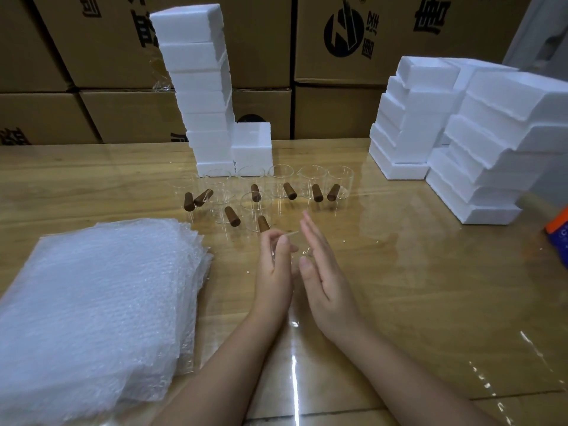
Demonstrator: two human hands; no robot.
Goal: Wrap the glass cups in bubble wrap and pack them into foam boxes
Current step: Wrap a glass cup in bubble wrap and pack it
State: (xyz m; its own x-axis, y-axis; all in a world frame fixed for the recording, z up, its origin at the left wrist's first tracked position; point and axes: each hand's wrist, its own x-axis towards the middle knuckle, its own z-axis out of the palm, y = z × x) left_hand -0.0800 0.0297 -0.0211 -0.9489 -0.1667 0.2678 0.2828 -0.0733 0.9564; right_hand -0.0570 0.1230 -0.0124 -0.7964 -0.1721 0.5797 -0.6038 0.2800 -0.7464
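Since every cup I can see is bare glass, this job looks to be at its very start. The person's left hand (273, 265) has its fingers curled at what seems to be the rim of a clear glass cup (296, 256), which sits between the two hands over the table (399, 287). The glass is so transparent that I can only make out a rim line and a glint. The right hand (324, 272) is flat, fingers straight, lying along the cup's other side and gripping nothing. Just beyond the hands the other cups (310, 182), each with a brown handle (289, 191), stand in a loose cluster, all unwrapped. The bubble wrap stack (92, 302) lies to the left of the hands, with no sheet drawn out from it. The foam boxes (196, 87) are piled in a tall column behind the cups, with more in stepped stacks (491, 149) to the right; whether any holds a cup I cannot tell. By my reckoning the wrapping and the packing are all yet to do, this cup first.
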